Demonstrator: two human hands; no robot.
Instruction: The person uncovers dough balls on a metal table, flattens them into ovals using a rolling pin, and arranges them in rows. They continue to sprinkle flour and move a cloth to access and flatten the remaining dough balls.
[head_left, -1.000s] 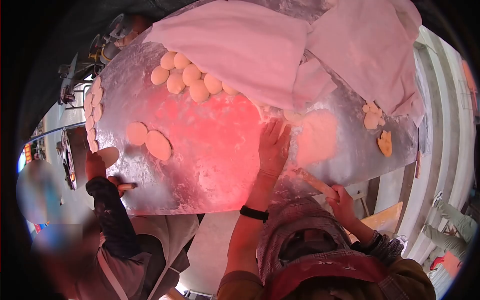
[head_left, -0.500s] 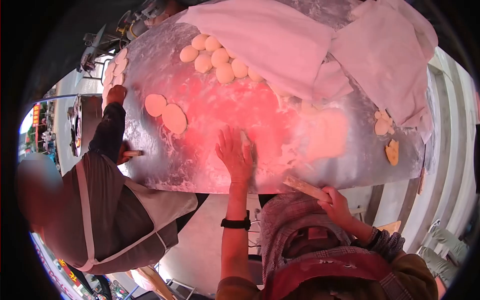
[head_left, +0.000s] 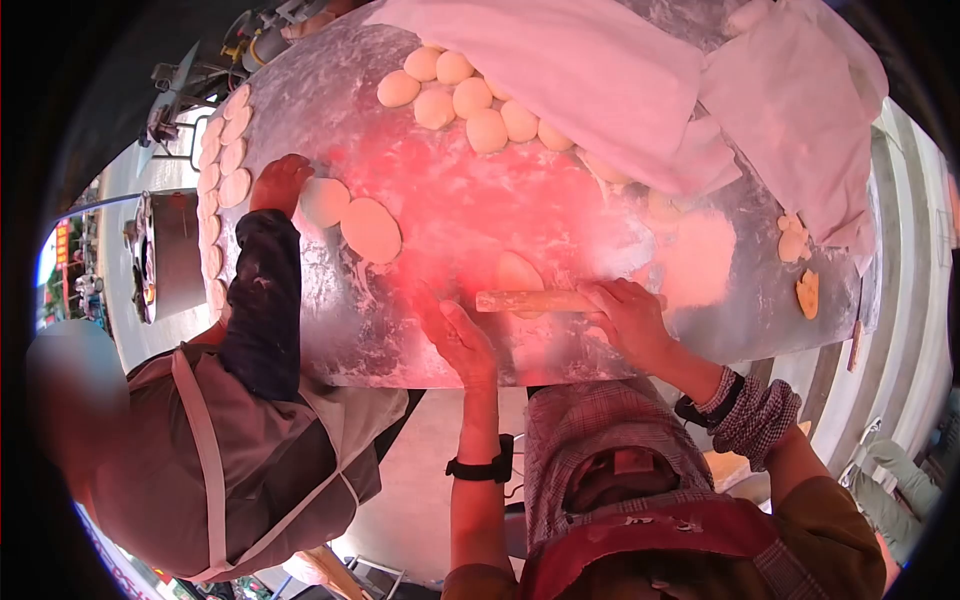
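My right hand [head_left: 630,318] grips one end of a short wooden rolling pin [head_left: 530,301] held level over the floured table. Beneath the pin is a small round of dough [head_left: 518,268], partly covered by it. Just left of the pin's free end is my left hand [head_left: 460,338], fingers stretched out and holding nothing. Two flattened dough rounds, an upper one [head_left: 326,203] and a larger one [head_left: 371,231], lie further left. A co-worker's hand [head_left: 282,182] reaches to the upper round.
Several dough balls [head_left: 487,130] sit at the back, partly under a pale cloth [head_left: 600,80]. Flat dough discs [head_left: 235,187] line the table's left edge. Loose flour [head_left: 705,258] and a yellowish scrap [head_left: 808,294] lie to the right. A co-worker in an apron stands on my left.
My right hand has brought the rolling pin from the table's front edge over the dough. My left hand has drawn back, uncovering the dough. The co-worker's hand has moved from the edge discs to the flattened rounds.
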